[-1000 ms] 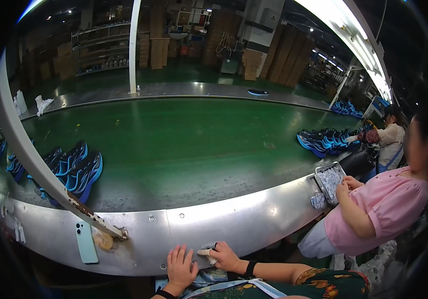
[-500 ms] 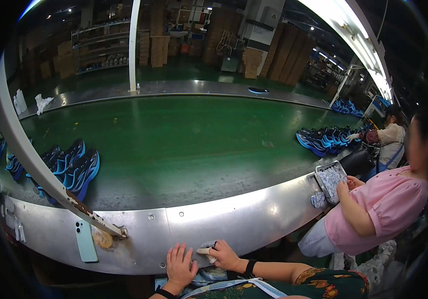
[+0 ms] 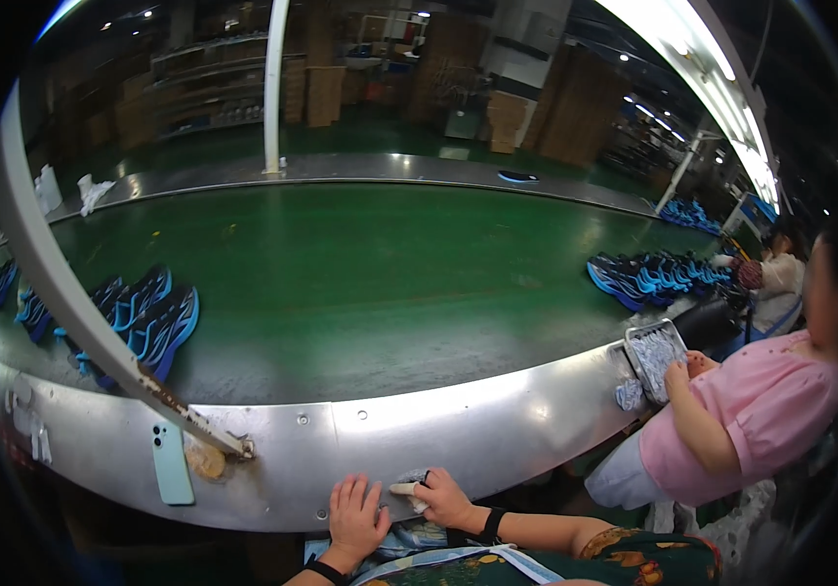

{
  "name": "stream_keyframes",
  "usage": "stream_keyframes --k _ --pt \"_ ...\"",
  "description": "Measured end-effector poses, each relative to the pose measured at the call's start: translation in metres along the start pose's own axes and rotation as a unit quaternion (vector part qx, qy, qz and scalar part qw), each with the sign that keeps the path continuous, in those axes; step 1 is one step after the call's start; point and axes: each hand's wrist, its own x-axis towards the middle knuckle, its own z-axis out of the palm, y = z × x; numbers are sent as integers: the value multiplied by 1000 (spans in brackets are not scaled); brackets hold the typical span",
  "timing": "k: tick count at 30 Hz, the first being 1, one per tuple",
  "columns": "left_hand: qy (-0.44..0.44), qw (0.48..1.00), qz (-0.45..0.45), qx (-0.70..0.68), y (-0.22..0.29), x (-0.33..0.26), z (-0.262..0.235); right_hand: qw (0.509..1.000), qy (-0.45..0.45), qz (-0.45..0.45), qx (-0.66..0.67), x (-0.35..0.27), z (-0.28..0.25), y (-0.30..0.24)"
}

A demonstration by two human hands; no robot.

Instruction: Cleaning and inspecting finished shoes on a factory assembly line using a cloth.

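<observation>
Fingers, left hand (image 3: 357, 525): spread on the steel tabletop (image 3: 477, 410). Fingers, right hand (image 3: 448, 504): curled at a small grey item (image 3: 413, 478) near its edge, grip unclear to me. Shoes (image 3: 175, 327): on the green belt (image 3: 360, 273), apart from both; what is done or left I cannot tell.

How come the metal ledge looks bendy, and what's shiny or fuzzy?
Head view: the ledge curves, probably from the fisheye lens; head view, upper right: bright white lamps, with glare on the ledge lower down; head view, far back: shelves dark and fuzzy; head view, corners: plain black.
</observation>
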Motion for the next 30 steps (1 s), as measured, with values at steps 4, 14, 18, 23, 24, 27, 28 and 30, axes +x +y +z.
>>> stream_keyframes --k 4,14,18,23,24,27,28,30 --pt "4 1000 18 -10 1 6 0 1000 -1 9 -20 -1 -4 1" --pt "6 999 27 16 1 2 2 1000 7 -1 -28 1 -4 -2" --pt "10 999 37 34 2 5 4 999 21 -10 -44 2 -7 -2" --pt "18 998 42 38 7 5 2 998 26 -14 -55 -4 -1 5" --pt "17 998 41 34 7 5 3 998 32 -15 -50 -5 1 6" --pt "17 998 41 39 6 5 5 998 36 -18 -52 -5 1 8" --pt "16 998 43 42 5 5 5 998 39 -18 -51 -5 1 7" --pt "15 998 46 43 5 5 4 998 40 -20 -53 -4 1 7"
